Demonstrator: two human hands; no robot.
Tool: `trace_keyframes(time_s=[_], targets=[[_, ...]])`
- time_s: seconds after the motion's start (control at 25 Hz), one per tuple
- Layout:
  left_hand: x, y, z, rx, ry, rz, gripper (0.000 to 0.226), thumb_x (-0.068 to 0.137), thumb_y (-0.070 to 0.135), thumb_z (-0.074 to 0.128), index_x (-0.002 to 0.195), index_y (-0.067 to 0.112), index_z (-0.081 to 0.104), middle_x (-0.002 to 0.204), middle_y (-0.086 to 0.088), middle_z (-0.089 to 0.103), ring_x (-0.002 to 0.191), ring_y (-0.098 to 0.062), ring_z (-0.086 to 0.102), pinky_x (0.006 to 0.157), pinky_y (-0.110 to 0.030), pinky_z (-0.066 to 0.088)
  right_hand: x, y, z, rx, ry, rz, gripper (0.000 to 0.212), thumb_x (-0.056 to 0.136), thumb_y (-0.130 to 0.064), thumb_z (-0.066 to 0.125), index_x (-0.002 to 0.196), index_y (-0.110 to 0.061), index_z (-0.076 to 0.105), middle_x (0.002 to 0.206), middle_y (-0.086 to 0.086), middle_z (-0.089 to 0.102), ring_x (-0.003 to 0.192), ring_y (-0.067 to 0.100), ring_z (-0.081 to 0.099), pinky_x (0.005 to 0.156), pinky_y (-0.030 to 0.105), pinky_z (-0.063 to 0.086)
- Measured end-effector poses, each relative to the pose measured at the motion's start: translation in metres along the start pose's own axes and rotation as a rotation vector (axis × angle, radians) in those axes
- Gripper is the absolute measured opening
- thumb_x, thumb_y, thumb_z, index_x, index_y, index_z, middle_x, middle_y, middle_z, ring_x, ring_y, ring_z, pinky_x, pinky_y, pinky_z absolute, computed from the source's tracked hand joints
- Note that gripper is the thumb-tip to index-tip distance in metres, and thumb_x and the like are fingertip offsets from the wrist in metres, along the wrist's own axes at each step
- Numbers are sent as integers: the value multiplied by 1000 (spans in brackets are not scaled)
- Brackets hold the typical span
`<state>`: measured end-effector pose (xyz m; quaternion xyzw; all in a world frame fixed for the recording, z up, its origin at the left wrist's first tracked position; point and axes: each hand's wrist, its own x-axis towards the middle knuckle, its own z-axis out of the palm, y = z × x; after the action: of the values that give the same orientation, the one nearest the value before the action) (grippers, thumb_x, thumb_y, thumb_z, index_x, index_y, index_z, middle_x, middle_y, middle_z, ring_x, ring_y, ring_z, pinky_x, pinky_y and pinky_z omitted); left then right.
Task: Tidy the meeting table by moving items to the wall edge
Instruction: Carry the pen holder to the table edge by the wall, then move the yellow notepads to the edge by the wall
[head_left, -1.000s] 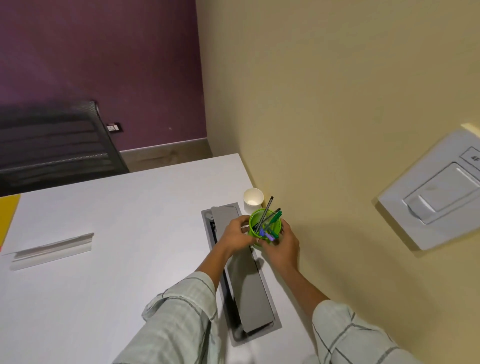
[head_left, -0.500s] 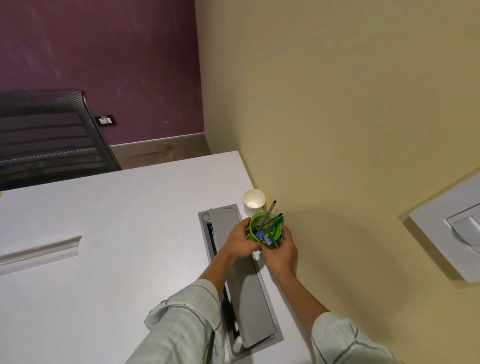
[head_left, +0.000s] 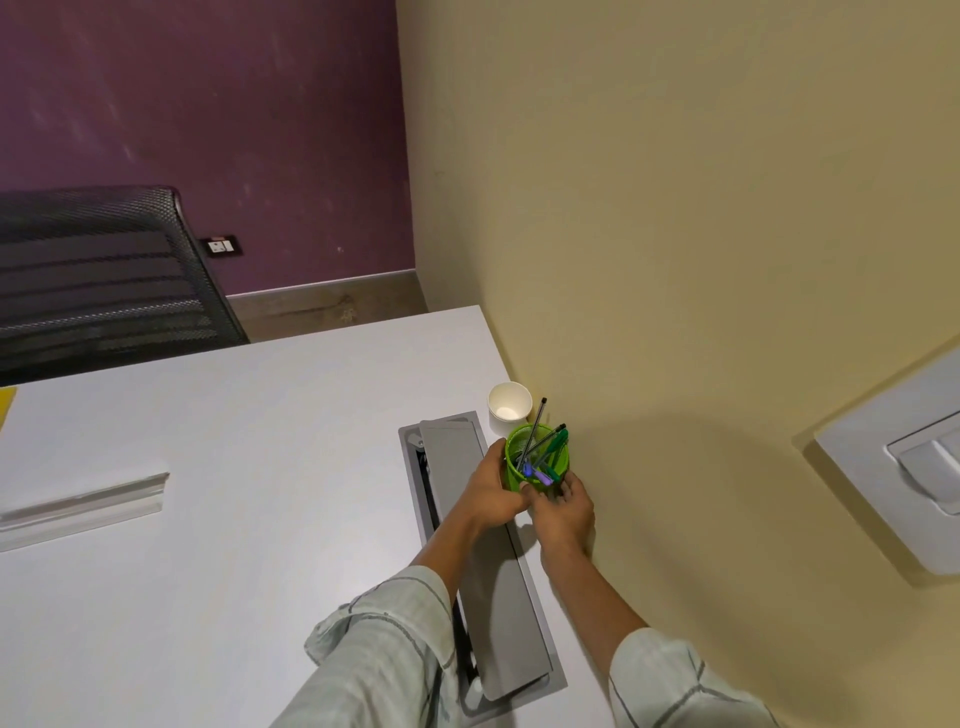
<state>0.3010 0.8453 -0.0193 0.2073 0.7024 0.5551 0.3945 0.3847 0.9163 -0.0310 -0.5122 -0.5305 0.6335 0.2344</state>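
Note:
A green mesh pen holder (head_left: 540, 457) with several pens stands on the white table (head_left: 249, 426) right by the yellow wall. My left hand (head_left: 493, 491) wraps its left side and my right hand (head_left: 563, 506) cups its near right side, so both hold it. A white paper cup (head_left: 509, 408) sits just behind the holder, also at the wall edge.
A grey cable hatch (head_left: 483, 556) with its lid raised runs along the table under my left forearm. A white folded name stand (head_left: 83, 506) lies at the left, a yellow sheet (head_left: 5, 408) at the far left edge. A black mesh chair (head_left: 104, 275) stands beyond the table.
The pen holder and both hands stay by the wall, shifted only slightly. My head has turned a little, so the view moved.

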Motion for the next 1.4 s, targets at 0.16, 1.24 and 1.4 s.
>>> trace_keyframes(time_s=[0.16, 1.24, 1.4], targets=[[3, -7, -2, 25, 8, -25, 74, 67, 1, 78, 128, 26, 43, 114, 10, 60, 107, -9, 60, 87, -22, 52, 4, 6, -1, -15, -19, 63, 52, 75, 12, 75, 123, -4, 61, 121, 15, 68, 107, 28, 66, 99, 48, 53], [-71, 9, -5, 343, 193, 27, 80, 75, 25, 80, 143, 13, 40, 140, -1, 49, 130, -21, 47, 103, -30, 46, -40, 7, -31, -430, -186, -22, 52, 82, -21, 78, 128, -6, 58, 128, 14, 63, 117, 26, 61, 92, 30, 48], [-128, 6, -15, 549, 207, 54, 66, 84, 27, 67, 143, 15, 39, 147, -4, 44, 134, -21, 43, 108, -31, 38, -79, 4, -50, -663, -318, -231, 61, 86, -32, 73, 137, -8, 52, 135, 12, 59, 127, 28, 54, 105, 36, 43]])
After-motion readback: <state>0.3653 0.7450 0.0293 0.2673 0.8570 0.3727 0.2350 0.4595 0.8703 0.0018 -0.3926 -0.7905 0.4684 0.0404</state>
